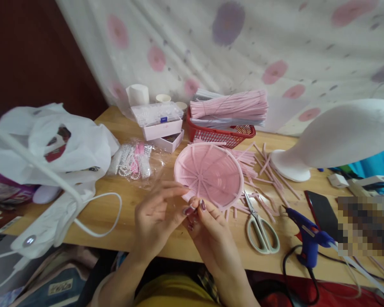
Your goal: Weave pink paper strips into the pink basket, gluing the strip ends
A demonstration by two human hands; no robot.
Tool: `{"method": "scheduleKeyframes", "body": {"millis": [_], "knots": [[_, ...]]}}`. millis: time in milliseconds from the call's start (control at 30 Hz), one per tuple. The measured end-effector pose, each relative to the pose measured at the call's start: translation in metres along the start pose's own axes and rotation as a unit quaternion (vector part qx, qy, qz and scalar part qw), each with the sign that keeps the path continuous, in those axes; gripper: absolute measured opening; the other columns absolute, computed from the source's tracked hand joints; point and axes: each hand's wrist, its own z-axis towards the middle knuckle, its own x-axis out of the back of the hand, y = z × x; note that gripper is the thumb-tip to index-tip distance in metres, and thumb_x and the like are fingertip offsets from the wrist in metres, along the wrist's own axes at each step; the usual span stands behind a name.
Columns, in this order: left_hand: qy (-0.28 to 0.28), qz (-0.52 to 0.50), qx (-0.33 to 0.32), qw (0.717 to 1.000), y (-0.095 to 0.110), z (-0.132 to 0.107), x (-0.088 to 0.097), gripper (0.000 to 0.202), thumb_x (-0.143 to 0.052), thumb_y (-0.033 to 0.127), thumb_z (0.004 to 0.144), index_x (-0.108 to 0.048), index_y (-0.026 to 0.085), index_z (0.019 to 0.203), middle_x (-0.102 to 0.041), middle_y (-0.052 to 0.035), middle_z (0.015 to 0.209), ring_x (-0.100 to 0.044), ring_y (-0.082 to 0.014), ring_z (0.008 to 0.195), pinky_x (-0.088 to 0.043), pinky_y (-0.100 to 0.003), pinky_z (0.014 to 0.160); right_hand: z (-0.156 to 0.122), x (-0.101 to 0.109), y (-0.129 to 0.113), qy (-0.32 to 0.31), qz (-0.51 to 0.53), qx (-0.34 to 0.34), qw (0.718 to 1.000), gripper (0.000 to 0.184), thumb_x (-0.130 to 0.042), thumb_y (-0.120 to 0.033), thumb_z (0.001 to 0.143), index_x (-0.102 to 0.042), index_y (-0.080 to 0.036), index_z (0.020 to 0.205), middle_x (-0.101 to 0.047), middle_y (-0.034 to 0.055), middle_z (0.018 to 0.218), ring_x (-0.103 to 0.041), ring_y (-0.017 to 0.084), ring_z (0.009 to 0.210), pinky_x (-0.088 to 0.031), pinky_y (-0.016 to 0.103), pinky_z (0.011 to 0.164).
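Note:
In front of me sits a round pink bowl-shaped basket (pixel 215 175), with fuzzy pink strips running like spokes from its centre to the rim. My left hand (pixel 158 213) and my right hand (pixel 211 228) meet at its near edge. Both thumbs and fingertips pinch close together; whatever is between them is too small or hidden to make out. The left index finger stretches along the near rim. Loose pink pipe cleaners (pixel 269 170) lie right of the basket. Beige-handled scissors (pixel 259 230) rest partly opened beside my right hand.
A red basket (pixel 217 135) holds bundled pipe cleaners behind. White boxes (pixel 163 130) and bagged pearl beads (pixel 132 161) stand left. A blue glue gun (pixel 309 234), a phone (pixel 321 213) and a white foam head (pixel 339 136) are right. A power strip (pixel 41 230) lies far left.

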Motion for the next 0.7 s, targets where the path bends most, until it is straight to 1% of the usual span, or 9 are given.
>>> {"method": "scheduleKeyframes", "body": {"millis": [167,300,367,433,500,567,633,667,700], "knots": [[0.044,0.147,-0.086,0.984,0.0,-0.001,0.0,0.013,-0.077,0.021,0.091,-0.085,0.031,0.089,-0.078,-0.0018,0.088,-0.071,-0.0182,0.083,-0.057,-0.03,0.078,-0.002,-0.006,0.005,0.002,-0.011,0.024,1.0,0.021,-0.085,-0.05,0.084,-0.086,-0.034,0.097,-0.069,0.0,0.077,-0.052,0.013,0.064,-0.051,0.027,0.063],[0.135,0.156,-0.091,0.974,-0.008,-0.001,0.004,0.009,-0.073,0.025,0.094,-0.076,0.026,0.086,-0.073,-0.0003,0.077,-0.067,-0.0171,0.073,-0.053,-0.029,0.073,-0.011,0.001,0.001,0.044,-0.177,0.119,0.976,0.022,-0.08,-0.047,0.09,-0.085,-0.034,0.107,-0.078,0.0031,0.088,-0.065,0.016,0.072,-0.058,0.029,0.067],[0.161,0.154,-0.085,0.971,-0.009,0.002,0.013,0.014,-0.071,0.031,0.097,-0.071,0.025,0.084,-0.071,0.0008,0.073,-0.065,-0.0165,0.067,-0.051,-0.028,0.07,-0.014,0.014,-0.008,0.097,-0.257,0.192,0.942,0.017,-0.076,-0.041,0.094,-0.084,-0.032,0.106,-0.079,0.0039,0.089,-0.069,0.017,0.075,-0.06,0.03,0.069],[0.175,0.176,-0.075,0.966,-0.009,0.007,0.028,0.023,-0.069,0.035,0.097,-0.07,0.024,0.078,-0.069,0.001,0.069,-0.061,-0.0161,0.063,-0.048,-0.028,0.065,-0.011,0.034,-0.02,0.183,-0.319,0.271,0.89,0.015,-0.075,-0.036,0.094,-0.082,-0.028,0.104,-0.078,0.0047,0.09,-0.071,0.018,0.078,-0.06,0.031,0.071],[0.172,0.229,-0.054,0.957,-0.008,0.012,0.046,0.032,-0.068,0.034,0.096,-0.069,0.023,0.066,-0.061,0.0023,0.058,-0.051,-0.0142,0.053,-0.04,-0.028,0.058,-0.001,0.055,-0.034,0.264,-0.371,0.31,0.834,0.021,-0.076,-0.038,0.092,-0.078,-0.024,0.108,-0.077,0.0078,0.099,-0.072,0.021,0.087,-0.061,0.036,0.079],[0.153,0.303,-0.037,0.94,-0.009,0.018,0.063,0.035,-0.069,0.032,0.094,-0.07,0.023,0.06,-0.053,0.0036,0.049,-0.044,-0.0136,0.048,-0.036,-0.029,0.055,0.015,0.073,-0.044,0.297,-0.432,0.301,0.797,0.037,-0.076,-0.045,0.09,-0.074,-0.021,0.118,-0.075,0.0125,0.115,-0.071,0.024,0.096,-0.06,0.041,0.085],[0.123,0.355,-0.048,0.926,-0.012,0.022,0.076,0.023,-0.072,0.034,0.09,-0.076,0.025,0.069,-0.067,0.0005,0.064,-0.062,-0.0176,0.063,-0.048,-0.029,0.066,0.033,0.086,-0.049,0.304,-0.488,0.273,0.771,0.054,-0.074,-0.053,0.086,-0.068,-0.019,0.129,-0.073,0.0166,0.124,-0.07,0.028,0.105,-0.059,0.046,0.088],[0.114,0.369,-0.058,0.921,-0.015,0.025,0.079,0.012,-0.075,0.036,0.087,-0.08,0.026,0.082,-0.077,-0.0023,0.084,-0.071,-0.022,0.081,-0.054,-0.032,0.08,0.04,0.091,-0.05,0.3,-0.514,0.26,0.76,0.06,-0.073,-0.054,0.085,-0.066,-0.018,0.132,-0.072,0.0181,0.127,-0.07,0.029,0.108,-0.059,0.046,0.088],[0.109,0.372,-0.063,0.919,-0.017,0.026,0.081,0.018,-0.078,0.037,0.086,-0.081,0.027,0.1,-0.08,-0.005,0.105,-0.074,-0.0266,0.1,-0.055,-0.037,0.095,0.046,0.093,-0.05,0.292,-0.537,0.248,0.752,0.059,-0.071,-0.052,0.085,-0.065,-0.018,0.133,-0.073,0.0179,0.125,-0.071,0.03,0.106,-0.059,0.045,0.086]]}}
